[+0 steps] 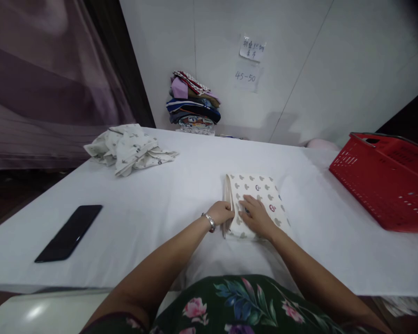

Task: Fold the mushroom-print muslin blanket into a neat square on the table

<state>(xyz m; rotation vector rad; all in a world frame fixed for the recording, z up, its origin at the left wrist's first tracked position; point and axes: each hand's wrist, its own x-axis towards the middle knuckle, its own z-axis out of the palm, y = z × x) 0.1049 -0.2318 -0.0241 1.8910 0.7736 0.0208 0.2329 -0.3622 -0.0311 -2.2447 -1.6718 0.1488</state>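
Observation:
A folded cream cloth with grey, red and blue printed shapes lies on the white-covered table in front of me. At its left edge, my left hand is closed, fingers tucked in among the folded layers and gripping them. A silver bracelet circles that wrist. My right hand rests flat on top of the cloth with its fingers spread. Farther off to the left lies a crumpled white cloth with a small dark print.
On the table's left side lies a black phone-like slab. A red plastic basket stands at the right. Folded fabrics are stacked against the back wall, near paper notes. A purple curtain hangs at left.

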